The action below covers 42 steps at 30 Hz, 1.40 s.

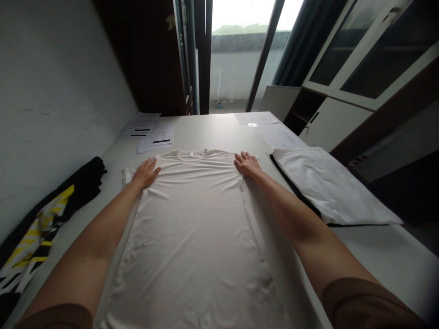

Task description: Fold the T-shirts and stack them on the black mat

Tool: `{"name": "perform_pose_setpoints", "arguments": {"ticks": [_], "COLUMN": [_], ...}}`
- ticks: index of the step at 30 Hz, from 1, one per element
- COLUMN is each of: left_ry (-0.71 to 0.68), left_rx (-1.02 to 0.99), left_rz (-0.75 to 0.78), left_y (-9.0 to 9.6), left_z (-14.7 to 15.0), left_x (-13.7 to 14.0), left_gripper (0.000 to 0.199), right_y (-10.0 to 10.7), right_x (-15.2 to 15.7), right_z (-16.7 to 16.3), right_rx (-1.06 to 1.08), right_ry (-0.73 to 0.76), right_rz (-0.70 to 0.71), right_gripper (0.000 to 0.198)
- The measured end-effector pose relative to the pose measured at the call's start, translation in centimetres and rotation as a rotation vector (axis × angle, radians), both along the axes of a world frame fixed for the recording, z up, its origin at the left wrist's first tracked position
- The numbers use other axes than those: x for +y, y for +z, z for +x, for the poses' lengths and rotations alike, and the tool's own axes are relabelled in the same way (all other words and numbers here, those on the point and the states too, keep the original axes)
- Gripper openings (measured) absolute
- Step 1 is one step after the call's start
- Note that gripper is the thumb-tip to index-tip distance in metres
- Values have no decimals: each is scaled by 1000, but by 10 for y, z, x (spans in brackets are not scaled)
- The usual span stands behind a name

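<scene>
A white T-shirt (197, 228) lies spread out on the white table (212, 130), its collar at the far end and its hem towards me. My left hand (147, 172) rests flat on the left shoulder area near the sleeve, fingers stretched out. On the opposite shoulder, my right hand (247, 163) presses down flat with its fingers extended. Light creases run across the chest between both hands. The right sleeve is mostly hidden beneath my right hand and forearm.
Folded white fabric (332, 185) with a black layer under it lies on the right. Dark clothing with yellow and white print (51, 214) is heaped along the left wall. Paper sheets (156, 137) lie at the back left, more papers (267, 125) at the back right.
</scene>
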<state>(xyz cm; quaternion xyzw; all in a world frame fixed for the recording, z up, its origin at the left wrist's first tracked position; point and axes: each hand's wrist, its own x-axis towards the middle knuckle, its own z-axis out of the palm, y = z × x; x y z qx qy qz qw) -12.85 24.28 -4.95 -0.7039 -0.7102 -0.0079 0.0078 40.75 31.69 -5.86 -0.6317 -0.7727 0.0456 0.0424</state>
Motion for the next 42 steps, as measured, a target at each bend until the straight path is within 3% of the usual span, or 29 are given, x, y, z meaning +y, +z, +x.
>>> {"name": "perform_pose_setpoints", "arguments": {"ticks": [5,11,15,19,23,27,30,33,38,42], "left_ry": [47,188,249,-34,-318,-381,-340,-327,-316,-286], "left_rx": [36,85,84,72,12,-17,-37,-34,-25,-38], "left_rz": [-59,-121,-44,44,2,-63,-57,-56,-93,-83], "left_y": [1,15,19,24,34,28,13,1,-2,-2], "left_z": [-32,-53,-66,-47,5,49,59,55,48,45], "left_x": [-10,-14,-20,-21,-21,-40,-58,-64,-46,-32], "left_gripper": [73,72,73,68,59,55,60,63,67,69], "right_y": [2,13,26,41,55,57,50,50,64,68], "right_x": [2,-6,-21,-74,-167,-245,-273,-289,-323,-356], "right_z": [-3,1,3,-39,-126,-201,-228,-234,-225,-219], "right_rx": [-22,-48,-61,-6,228,349,335,281,222,217], "right_ry": [-32,-55,-13,284,802,1232,1289,1285,1424,1431], "right_rz": [-30,-46,-41,81,62,18,45,86,119,165], "right_gripper": [72,72,70,67,65,65,62,66,75,76]}}
